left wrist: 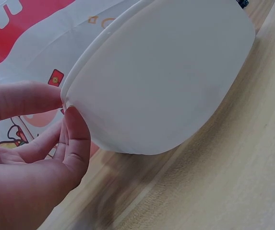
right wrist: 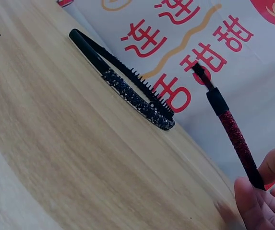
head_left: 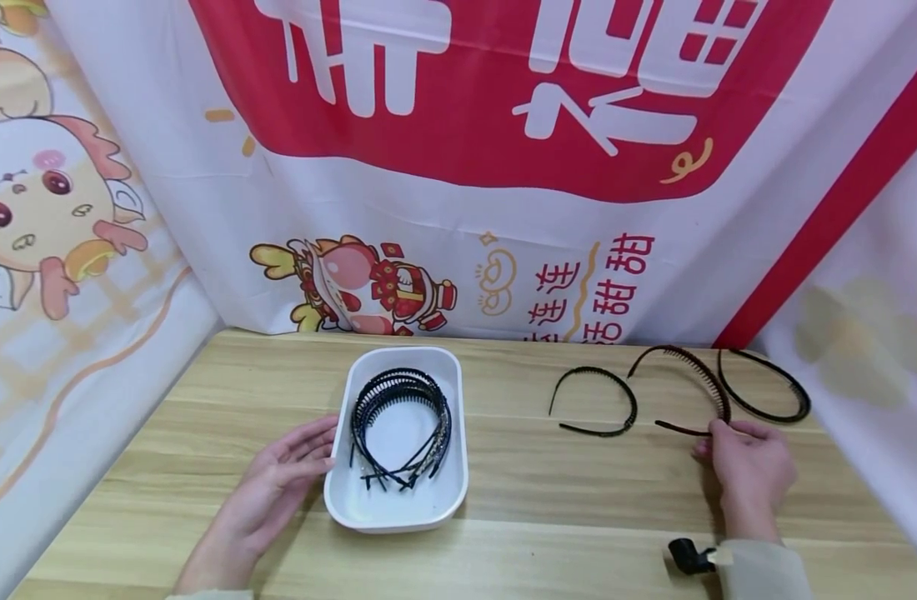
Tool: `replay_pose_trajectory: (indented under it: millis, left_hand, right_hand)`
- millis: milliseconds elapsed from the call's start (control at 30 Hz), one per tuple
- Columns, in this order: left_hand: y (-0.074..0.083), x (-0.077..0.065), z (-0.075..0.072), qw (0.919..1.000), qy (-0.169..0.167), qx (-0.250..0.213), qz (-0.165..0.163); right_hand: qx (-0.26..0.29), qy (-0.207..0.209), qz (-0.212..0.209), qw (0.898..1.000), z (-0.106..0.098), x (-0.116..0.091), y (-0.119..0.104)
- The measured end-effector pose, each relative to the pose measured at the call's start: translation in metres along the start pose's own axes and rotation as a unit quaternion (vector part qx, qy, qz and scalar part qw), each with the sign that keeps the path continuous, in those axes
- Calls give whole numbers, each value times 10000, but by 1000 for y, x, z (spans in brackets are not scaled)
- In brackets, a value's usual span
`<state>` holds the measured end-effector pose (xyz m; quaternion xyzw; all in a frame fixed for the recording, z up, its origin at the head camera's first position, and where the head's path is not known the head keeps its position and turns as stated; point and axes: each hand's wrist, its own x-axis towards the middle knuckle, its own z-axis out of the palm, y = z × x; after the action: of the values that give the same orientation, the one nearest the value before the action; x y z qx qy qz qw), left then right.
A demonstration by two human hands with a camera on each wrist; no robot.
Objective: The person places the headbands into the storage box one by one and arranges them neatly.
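Observation:
My left hand [head_left: 282,483] grips the left rim of a white plastic tub [left wrist: 166,81] at finger and thumb tips. Inside the tub lies a pile of black toothed headbands [head_left: 402,385], overlapping one another. At the right, my right hand [head_left: 754,467] pinches one end of a dark red glittery headband [right wrist: 238,143] whose teeth face inward. To its left lies a black headband [head_left: 631,408], its side speckled with silvery glitter in the right wrist view. Another dark headband [head_left: 804,404] sits just beyond my right hand, at the far right.
A wood-grain table [head_left: 533,500] carries everything. Behind it hangs a white and red printed cloth [head_left: 466,217], and cloth panels also rise at the left and right sides. A small black device [head_left: 687,557] is at my right wrist.

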<state>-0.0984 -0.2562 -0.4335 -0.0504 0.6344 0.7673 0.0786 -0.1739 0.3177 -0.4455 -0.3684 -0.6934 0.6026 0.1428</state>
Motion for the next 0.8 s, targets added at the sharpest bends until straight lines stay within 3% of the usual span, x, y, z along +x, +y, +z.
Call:
replay_pose_trajectory:
  millis: [500,800]
  left_hand:
    - [1,0,2,10000,27,-1,48]
    - [-1,1,0,9999,-9,-53,108]
  right_hand:
    - [-24,-256,-504,9984,8,-6,-5]
    - [26,-510,-534,9973,15,-13,-11]
